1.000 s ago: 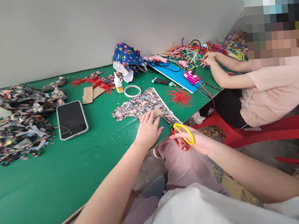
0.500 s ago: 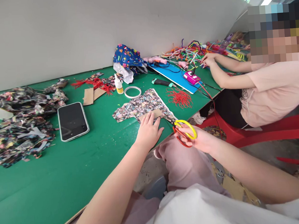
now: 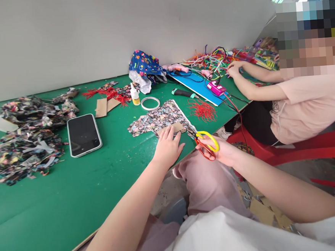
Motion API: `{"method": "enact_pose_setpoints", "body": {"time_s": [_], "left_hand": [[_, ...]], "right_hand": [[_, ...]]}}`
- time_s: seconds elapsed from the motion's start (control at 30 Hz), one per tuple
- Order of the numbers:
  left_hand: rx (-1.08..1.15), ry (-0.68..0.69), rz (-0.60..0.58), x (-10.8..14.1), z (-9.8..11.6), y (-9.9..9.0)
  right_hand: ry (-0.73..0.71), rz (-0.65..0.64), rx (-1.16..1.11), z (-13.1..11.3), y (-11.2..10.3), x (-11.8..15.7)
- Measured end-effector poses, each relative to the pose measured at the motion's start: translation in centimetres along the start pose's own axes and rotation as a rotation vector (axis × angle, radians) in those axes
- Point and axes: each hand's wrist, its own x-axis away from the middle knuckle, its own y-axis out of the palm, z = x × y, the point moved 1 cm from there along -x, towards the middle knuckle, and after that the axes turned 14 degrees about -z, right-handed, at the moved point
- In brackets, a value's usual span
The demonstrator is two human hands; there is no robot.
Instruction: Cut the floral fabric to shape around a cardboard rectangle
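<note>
My left hand (image 3: 169, 145) lies flat with fingers stretched out, pressing a small brown cardboard strip (image 3: 178, 127) onto a piece of dark floral fabric (image 3: 162, 118). The fabric has a white edge along its right side. My right hand (image 3: 219, 148) is closed around scissors (image 3: 213, 138) with one yellow and one red handle loop. Their blades point left, beside the lower right corner of the fabric and the end of the cardboard. Whether the blades touch the fabric, I cannot tell.
A phone (image 3: 84, 135) and floral fabric scraps (image 3: 28, 150) lie left. Behind the fabric are a glue bottle (image 3: 135, 95), a tape roll (image 3: 150, 103) and a cutter knife (image 3: 184, 93). Red strings (image 3: 203, 110) lie right. A co-worker's hands (image 3: 235, 68) handle colourful cords.
The scissors have shifted slightly at the fabric's lower right corner, and their handles have turned a little. My left hand stays on the cardboard. The whole view has drifted slightly.
</note>
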Motion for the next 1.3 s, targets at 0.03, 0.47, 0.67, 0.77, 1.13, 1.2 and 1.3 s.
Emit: {"method": "enact_pose_setpoints", "body": {"time_s": [0.03,0.47,0.67,0.77,1.13,1.2,1.3], "left_hand": [[-0.005,0.002,0.005,0.0,0.0,0.0],[-0.019,0.007,0.015,0.1,0.0,0.0],[-0.016,0.004,0.015,0.1,0.0,-0.2],[-0.013,0.002,0.017,0.1,0.1,-0.2],[0.018,-0.007,0.004,0.1,0.1,-0.2],[0.017,-0.006,-0.001,0.1,0.1,-0.3],[0.016,-0.001,0.000,0.1,0.0,-0.2]], "right_hand": [[0.002,-0.002,0.014,-0.1,-0.1,-0.1],[0.071,0.007,0.054,-0.6,-0.4,-0.7],[0.111,-0.007,0.084,-0.8,-0.7,-0.8],[0.116,0.000,0.080,-1.0,-0.7,-0.7],[0.151,0.046,0.151,-1.4,0.1,-0.2],[0.142,0.054,0.152,-1.6,0.4,-0.1],[0.145,0.031,0.132,-1.9,0.6,0.0]]}}
